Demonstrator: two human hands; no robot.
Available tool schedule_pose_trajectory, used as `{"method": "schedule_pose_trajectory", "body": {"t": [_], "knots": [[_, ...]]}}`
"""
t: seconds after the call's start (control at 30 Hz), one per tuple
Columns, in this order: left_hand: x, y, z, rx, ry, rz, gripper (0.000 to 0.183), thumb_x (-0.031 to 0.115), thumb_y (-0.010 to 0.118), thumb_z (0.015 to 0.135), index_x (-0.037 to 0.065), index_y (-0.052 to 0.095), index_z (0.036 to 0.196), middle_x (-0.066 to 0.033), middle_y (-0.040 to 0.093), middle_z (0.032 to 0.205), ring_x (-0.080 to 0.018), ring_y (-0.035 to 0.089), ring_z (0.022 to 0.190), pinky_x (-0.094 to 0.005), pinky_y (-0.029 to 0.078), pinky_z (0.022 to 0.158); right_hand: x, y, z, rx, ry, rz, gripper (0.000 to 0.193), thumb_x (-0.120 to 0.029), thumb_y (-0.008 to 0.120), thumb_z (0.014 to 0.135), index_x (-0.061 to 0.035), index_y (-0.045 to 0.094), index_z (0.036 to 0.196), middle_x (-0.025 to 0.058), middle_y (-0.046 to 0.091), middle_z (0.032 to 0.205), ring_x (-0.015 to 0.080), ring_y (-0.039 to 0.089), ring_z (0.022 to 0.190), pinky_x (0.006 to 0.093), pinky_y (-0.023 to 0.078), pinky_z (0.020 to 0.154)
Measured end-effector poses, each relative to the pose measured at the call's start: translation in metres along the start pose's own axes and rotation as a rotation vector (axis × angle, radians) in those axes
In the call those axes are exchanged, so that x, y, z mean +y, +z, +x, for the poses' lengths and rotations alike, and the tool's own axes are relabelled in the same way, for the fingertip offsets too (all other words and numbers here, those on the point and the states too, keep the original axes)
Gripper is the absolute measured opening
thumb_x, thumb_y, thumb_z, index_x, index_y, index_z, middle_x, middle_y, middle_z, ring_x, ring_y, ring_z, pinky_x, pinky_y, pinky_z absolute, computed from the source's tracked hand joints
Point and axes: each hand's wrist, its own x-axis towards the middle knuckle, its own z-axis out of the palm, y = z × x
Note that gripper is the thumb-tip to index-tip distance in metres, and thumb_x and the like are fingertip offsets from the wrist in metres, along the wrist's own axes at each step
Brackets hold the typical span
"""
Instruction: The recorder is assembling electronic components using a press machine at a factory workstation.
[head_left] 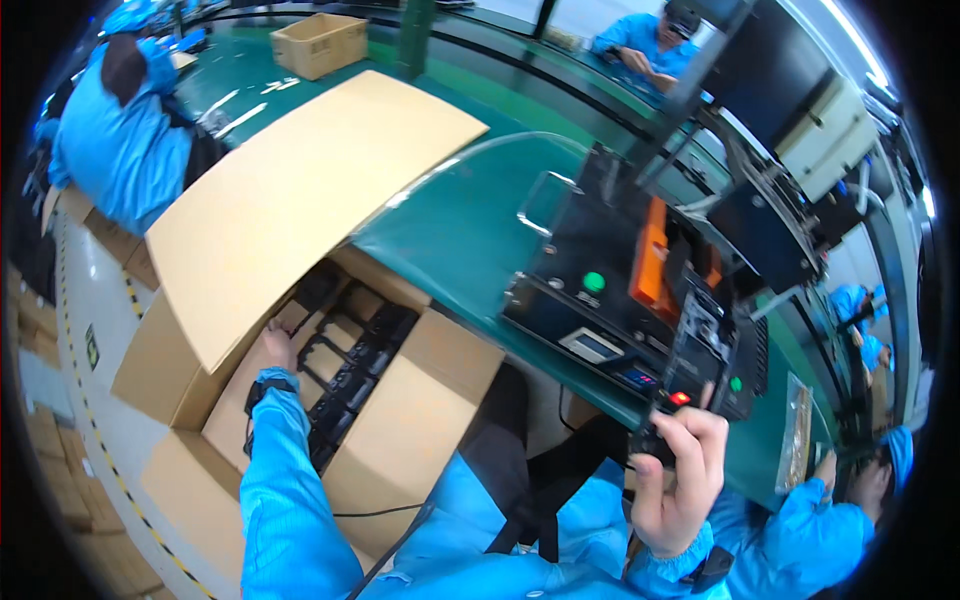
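My left hand (280,347) reaches down into an open cardboard box (410,390). Its fingers look closed at the dark end of a black part, but what they hold is partly hidden. Beside it, several black plastic frames (350,385) lie in a row on a cardboard layer. My right hand (685,475) is raised at the front of a black machine (590,250), thumb and fingers pinching the near end of a long black plastic part (700,335). That part stretches away toward the machine's orange clamp (652,255). A red light (680,398) glows close to my fingertips.
A large cardboard flap (320,190) rises beyond the box. The green bench (450,230) carries the machine, with its green button (593,282) and metal handle (535,205). A small carton (318,45) stands farther back. Co-workers in blue sit left (120,140), across and right (800,540).
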Motion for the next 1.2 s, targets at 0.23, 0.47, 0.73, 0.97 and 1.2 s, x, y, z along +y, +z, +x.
{"method": "schedule_pose_trajectory", "body": {"t": [0.23, 0.47, 0.73, 0.97, 1.2], "knots": [[0.103, 0.096, -0.045, -0.194, 0.036, 1.010, 0.063, 0.051, 0.043, 0.097, -0.005, 0.065, 0.117, -0.0351, 0.062, 0.119, -0.0517, 0.062, 0.107, -0.0554, 0.055, 0.078, 0.014, 0.001, 0.017, 0.029, 0.045, -0.032, 0.040, -0.005, 0.077, 0.076, -0.0002, 0.066, 0.114, 0.0135, 0.056, 0.101, 0.0318, 0.055, 0.093, 0.0400, 0.046, 0.090], [0.184, 0.119, -0.208, -0.374, 0.919, 0.491, 0.033, 0.008, 0.049, 0.097, -0.007, 0.051, 0.126, -0.0283, 0.045, 0.137, -0.0441, 0.045, 0.127, -0.0482, 0.035, 0.109, 0.049, 0.014, 0.054, 0.181, -0.046, 0.086, 0.029, -0.005, 0.071, 0.083, 0.0008, 0.065, 0.111, 0.0143, 0.056, 0.100, 0.0320, 0.055, 0.093, 0.0368, 0.047, 0.082], [0.346, 0.114, -0.394, -0.500, 1.376, -0.160, 0.026, -0.004, 0.052, 0.083, -0.003, 0.058, 0.109, -0.0182, 0.056, 0.108, -0.0322, 0.057, 0.098, -0.0406, 0.049, 0.085, 0.073, 0.017, 0.084, 0.175, -0.078, 0.126, 0.019, -0.010, 0.066, 0.089, 0.0018, 0.063, 0.104, 0.0154, 0.054, 0.097, 0.0328, 0.052, 0.091, 0.0401, 0.045, 0.082], [0.413, 0.165, -0.428, -0.835, 1.441, 0.053, 0.023, 0.006, 0.058, 0.092, -0.002, 0.064, 0.113, -0.0173, 0.061, 0.121, -0.0341, 0.060, 0.109, -0.0407, 0.047, 0.096, 0.073, 0.025, 0.063, 0.186, -0.119, -0.123, 0.029, -0.018, 0.065, 0.091, 0.0027, 0.064, 0.112, 0.0164, 0.060, 0.109, 0.0333, 0.057, 0.109, 0.0444, 0.042, 0.105], [0.424, 0.202, -0.427, -0.946, 1.665, 0.547, 0.042, 0.023, 0.044, 0.102, -0.001, 0.052, 0.136, -0.0172, 0.051, 0.144, -0.0307, 0.045, 0.137, -0.0442, 0.032, 0.115, 0.090, 0.006, 0.051, -0.011, -0.110, 0.016, 0.048, -0.024, 0.063, 0.095, 0.0079, 0.055, 0.129, 0.0246, 0.054, 0.137, 0.0361, 0.049, 0.132, 0.0444, 0.037, 0.113]]}}
